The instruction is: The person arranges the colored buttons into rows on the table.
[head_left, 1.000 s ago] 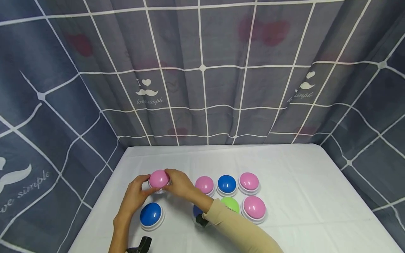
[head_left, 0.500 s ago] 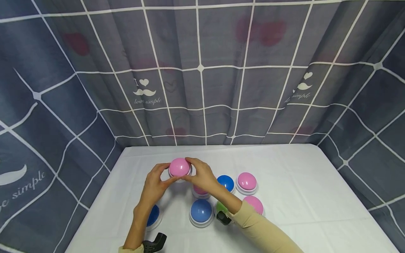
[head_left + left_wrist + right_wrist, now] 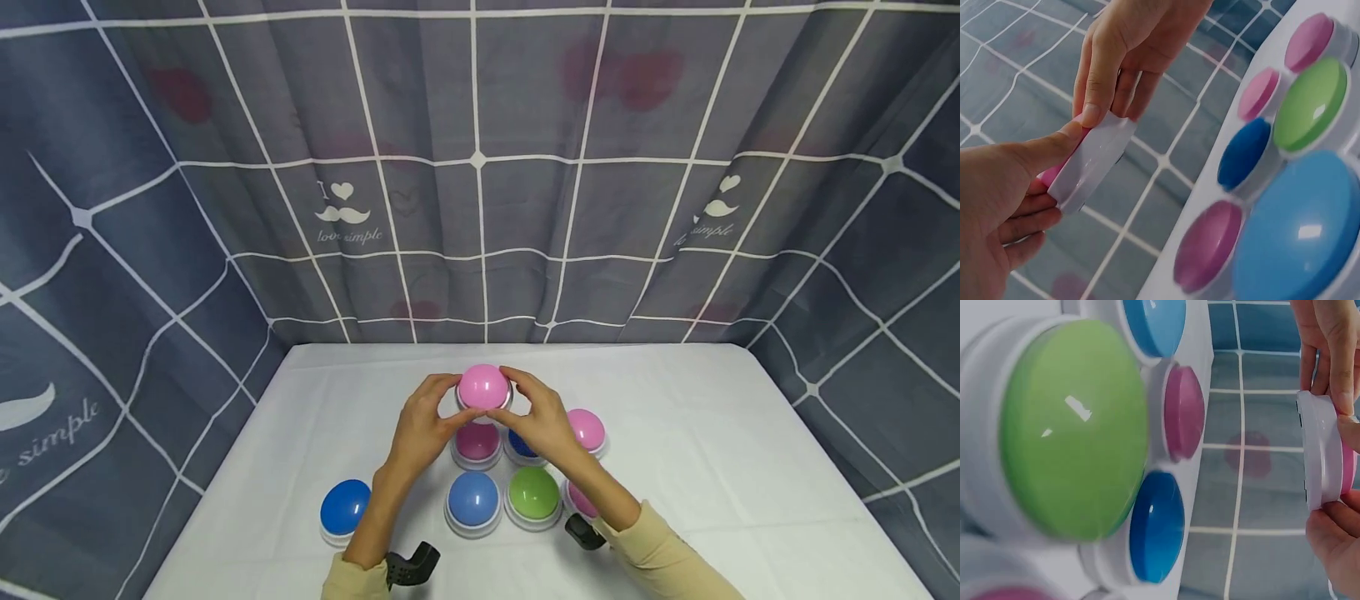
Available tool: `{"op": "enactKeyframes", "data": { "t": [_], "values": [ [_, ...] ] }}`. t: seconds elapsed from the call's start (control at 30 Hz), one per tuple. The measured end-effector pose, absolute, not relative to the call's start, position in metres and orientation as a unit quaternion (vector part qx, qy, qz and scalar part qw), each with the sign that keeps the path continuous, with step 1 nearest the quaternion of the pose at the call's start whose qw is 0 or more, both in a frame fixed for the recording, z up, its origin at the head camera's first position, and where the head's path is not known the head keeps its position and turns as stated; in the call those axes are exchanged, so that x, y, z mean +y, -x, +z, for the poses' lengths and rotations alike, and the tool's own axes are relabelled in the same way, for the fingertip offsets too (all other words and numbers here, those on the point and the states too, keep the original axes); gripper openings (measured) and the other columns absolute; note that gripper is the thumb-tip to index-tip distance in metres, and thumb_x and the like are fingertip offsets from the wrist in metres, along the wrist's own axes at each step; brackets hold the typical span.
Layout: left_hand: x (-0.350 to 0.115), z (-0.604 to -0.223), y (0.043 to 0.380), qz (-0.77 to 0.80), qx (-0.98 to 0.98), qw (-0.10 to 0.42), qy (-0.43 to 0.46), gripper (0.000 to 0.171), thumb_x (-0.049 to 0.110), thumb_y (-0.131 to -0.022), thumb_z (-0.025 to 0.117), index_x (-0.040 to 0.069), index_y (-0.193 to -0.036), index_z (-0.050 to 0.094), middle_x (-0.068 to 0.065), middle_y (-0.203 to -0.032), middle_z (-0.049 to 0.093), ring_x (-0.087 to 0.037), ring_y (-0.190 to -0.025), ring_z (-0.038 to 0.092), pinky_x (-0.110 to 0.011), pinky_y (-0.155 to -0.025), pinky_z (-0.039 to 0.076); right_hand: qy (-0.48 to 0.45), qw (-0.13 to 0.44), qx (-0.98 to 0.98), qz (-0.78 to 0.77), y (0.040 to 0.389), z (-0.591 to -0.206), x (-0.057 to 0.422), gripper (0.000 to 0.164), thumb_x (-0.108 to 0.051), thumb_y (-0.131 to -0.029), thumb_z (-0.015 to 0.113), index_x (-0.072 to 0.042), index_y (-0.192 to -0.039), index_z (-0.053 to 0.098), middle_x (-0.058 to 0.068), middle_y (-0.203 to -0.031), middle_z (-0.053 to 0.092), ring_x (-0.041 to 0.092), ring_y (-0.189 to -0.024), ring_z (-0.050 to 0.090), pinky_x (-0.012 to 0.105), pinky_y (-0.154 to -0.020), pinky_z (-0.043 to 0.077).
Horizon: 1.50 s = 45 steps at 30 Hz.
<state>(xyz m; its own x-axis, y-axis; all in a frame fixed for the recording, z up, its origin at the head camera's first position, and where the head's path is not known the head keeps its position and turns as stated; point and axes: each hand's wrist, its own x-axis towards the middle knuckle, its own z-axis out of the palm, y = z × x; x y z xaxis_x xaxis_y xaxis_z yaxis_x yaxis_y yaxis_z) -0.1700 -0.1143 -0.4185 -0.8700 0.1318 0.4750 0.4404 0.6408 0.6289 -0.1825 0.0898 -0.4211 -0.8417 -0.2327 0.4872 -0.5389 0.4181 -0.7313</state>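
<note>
Both hands hold one pink dome push button point(image 3: 483, 386) with a white round base, lifted off the table behind the group of buttons. My left hand point(image 3: 417, 432) pinches its left side between thumb and fingers. On the opposite side my right hand point(image 3: 542, 423) grips it the same way, the two thumbs meeting at the near edge. Just below the held one stands another pink button point(image 3: 477, 442), with a blue button point(image 3: 522, 446) beside it, partly covered by the right hand. In the left wrist view the white base point(image 3: 1094, 165) is tilted edge-on.
Nearer stand a light blue button point(image 3: 473, 500), a green button point(image 3: 534, 493) and a pink button point(image 3: 581, 501) partly behind the right forearm. Another pink button point(image 3: 587, 429) is at the right. A lone blue button point(image 3: 345, 507) sits left on the white table point(image 3: 697, 467). Grey checked curtains point(image 3: 525, 208) surround it.
Both hands have carried the pink button rightward and a little away, from the left of the table to behind the group. The lone blue button stays at the left.
</note>
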Motion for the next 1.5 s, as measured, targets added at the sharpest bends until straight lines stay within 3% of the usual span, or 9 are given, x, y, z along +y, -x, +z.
{"op": "enactKeyframes", "data": {
  "t": [0.27,0.63,0.8,1.1,1.27,1.5],
  "values": [
    [-0.086,-0.419,0.171,-0.382,-0.878,0.206,0.204,0.058,0.034,-0.076,0.086,0.005,-0.123,0.067,-0.006,-0.119,0.064,-0.023,-0.113,0.062,-0.041,-0.096,0.051,-0.19,0.139,-0.822,0.519,0.172,-0.426,0.118,0.064,-0.013,-0.078,0.086,-0.002,-0.134,0.059,0.013,-0.133,0.061,0.032,-0.125,0.055,0.045,-0.104,0.044],
    [-0.055,-0.419,0.171,-0.371,-0.872,0.189,0.256,0.057,0.034,-0.079,0.083,0.003,-0.124,0.065,-0.008,-0.119,0.063,-0.023,-0.113,0.062,-0.039,-0.097,0.051,-0.175,0.136,-0.791,0.571,0.159,-0.431,0.153,0.063,-0.006,-0.08,0.082,0.001,-0.136,0.056,0.02,-0.138,0.055,0.036,-0.128,0.052,0.04,-0.1,0.045],
    [-0.04,-0.419,0.17,-0.368,-0.875,0.165,0.268,0.055,0.034,-0.082,0.082,0.005,-0.125,0.065,-0.008,-0.12,0.063,-0.022,-0.114,0.061,-0.039,-0.097,0.051,-0.156,0.125,-0.793,0.575,0.152,-0.434,0.17,0.064,-0.003,-0.081,0.081,0.002,-0.138,0.054,0.022,-0.14,0.052,0.039,-0.126,0.052,0.037,-0.095,0.048],
    [-0.009,-0.428,0.173,-0.358,-0.881,0.11,0.29,0.054,0.033,-0.086,0.079,0.006,-0.13,0.063,-0.006,-0.124,0.062,-0.018,-0.116,0.06,-0.034,-0.098,0.049,-0.156,0.153,-0.815,0.537,0.147,-0.445,0.206,0.065,0.002,-0.078,0.082,0.008,-0.136,0.053,0.025,-0.137,0.054,0.04,-0.126,0.052,0.032,-0.098,0.044],
    [0.014,-0.434,0.175,-0.343,-0.885,0.077,0.304,0.052,0.034,-0.089,0.075,0.006,-0.131,0.062,-0.007,-0.125,0.061,-0.016,-0.113,0.06,-0.029,-0.097,0.049,-0.124,0.15,-0.837,0.511,0.14,-0.452,0.227,0.063,-0.002,-0.079,0.082,0.008,-0.135,0.054,0.025,-0.137,0.054,0.043,-0.124,0.052,0.025,-0.096,0.045],
    [0.045,-0.44,0.174,-0.304,-0.89,0.02,0.339,0.069,0.044,-0.087,0.075,0.009,-0.141,0.053,-0.008,-0.138,0.056,-0.016,-0.127,0.052,-0.027,-0.105,0.042,-0.082,0.155,-0.865,0.469,0.132,-0.461,0.253,0.062,-0.007,-0.083,0.08,0.008,-0.136,0.052,0.026,-0.138,0.053,0.047,-0.122,0.051,0.015,-0.094,0.042]
  ]
}}
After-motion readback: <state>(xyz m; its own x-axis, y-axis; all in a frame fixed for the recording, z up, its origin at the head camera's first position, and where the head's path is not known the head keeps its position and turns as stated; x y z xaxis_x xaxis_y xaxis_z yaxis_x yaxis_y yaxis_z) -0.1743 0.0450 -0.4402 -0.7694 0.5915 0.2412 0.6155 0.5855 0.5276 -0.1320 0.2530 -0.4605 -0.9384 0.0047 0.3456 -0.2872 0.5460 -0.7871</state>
